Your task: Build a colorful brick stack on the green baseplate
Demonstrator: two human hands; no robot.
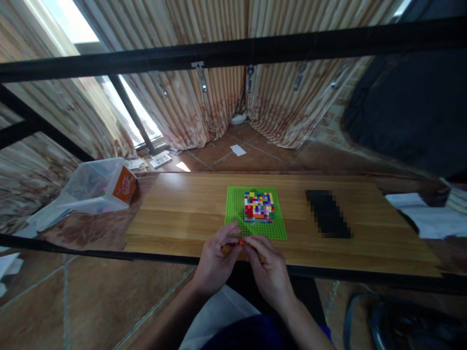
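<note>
Close in front of me, above the near edge of the table, my left hand (216,260) and my right hand (269,270) meet at the fingertips. Between them is a small orange toy brick (241,242), partly covered by the fingers. Both hands are closed in a pinch on it. Just beyond lies a green studded baseplate (233,206), flat on the wooden table. A block of many-coloured toy bricks (259,206) stands on the baseplate, towards its right side. The left fingertips overlap the baseplate's near left corner in view.
The wooden table (175,209) has a dark pixelated rectangle (328,214) on its right. Left of it stands a clear plastic bin (98,187) with an orange label. A black metal bar (226,48) crosses the view above, before curtains (207,112). White papers (419,209) lie at right.
</note>
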